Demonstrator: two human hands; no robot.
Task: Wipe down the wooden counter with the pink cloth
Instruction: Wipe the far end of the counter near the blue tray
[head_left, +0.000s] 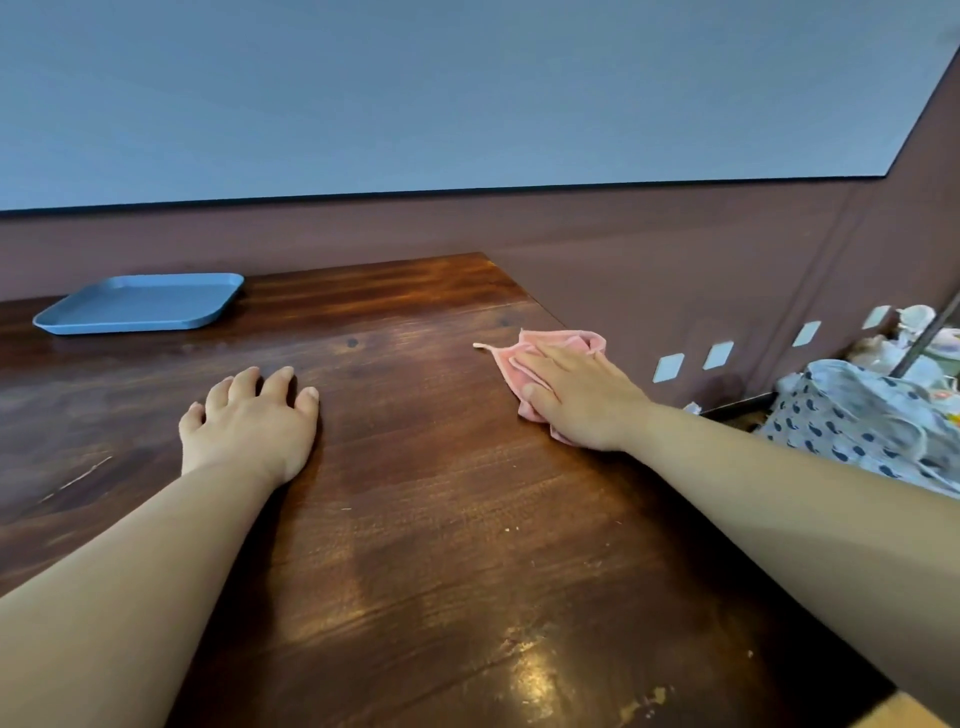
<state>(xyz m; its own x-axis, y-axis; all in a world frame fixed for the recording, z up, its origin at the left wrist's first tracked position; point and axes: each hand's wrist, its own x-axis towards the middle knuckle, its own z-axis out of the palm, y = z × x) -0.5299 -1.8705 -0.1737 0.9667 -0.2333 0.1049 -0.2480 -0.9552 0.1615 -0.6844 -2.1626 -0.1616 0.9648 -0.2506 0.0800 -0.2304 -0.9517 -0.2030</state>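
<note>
Her right hand (576, 397) lies flat, fingers straight, on the cloth (550, 358) near the counter (415, 519) edge – soft, light stuff (best pressed under the palm) – while the left hand (249, 423) rests loosely spread, holding nothing.

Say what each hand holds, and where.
Right hand presses flat on the cloth's near part; left hand rests bare on the counter.
</note>
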